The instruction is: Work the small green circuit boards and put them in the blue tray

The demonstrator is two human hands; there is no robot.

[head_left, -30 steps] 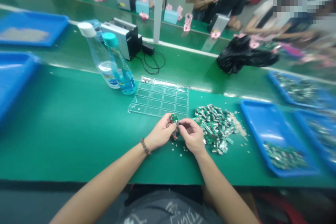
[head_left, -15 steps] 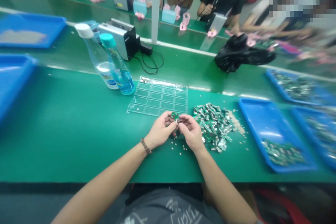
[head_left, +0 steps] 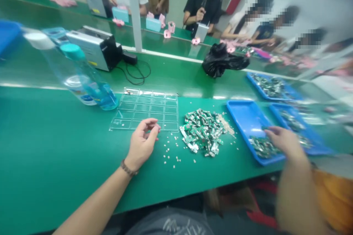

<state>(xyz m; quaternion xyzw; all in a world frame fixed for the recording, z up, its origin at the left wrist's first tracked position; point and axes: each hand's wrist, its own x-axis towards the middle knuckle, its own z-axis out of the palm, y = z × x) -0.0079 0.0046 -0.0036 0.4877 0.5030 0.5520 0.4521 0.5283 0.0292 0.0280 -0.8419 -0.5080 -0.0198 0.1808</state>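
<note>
Hands that met over one small green board half a second ago are now well apart in the head view. The right hand has swung across to the near blue tray, its fingertips above the boards in the tray. Its thumb and fingers are bent toward each other; a dark greenish bit shows at their tips, but blur hides whether they are clamped on it. The left hand has been left alone at the near edge of the clear divided tray, fingers curled and thumb close to the forefinger; whether those tips pinch anything, I cannot tell.

With the right arm moved away, the left side of the board pile is uncovered, silvery pieces at its edge. The pile lies on the green table between the clear tray and the near blue tray, and more of the pale bits show between it and the left hand.

The camera has turned rightward: the teal-capped bottle and the black bag sit further left in view, and something orange has appeared at lower right.
</note>
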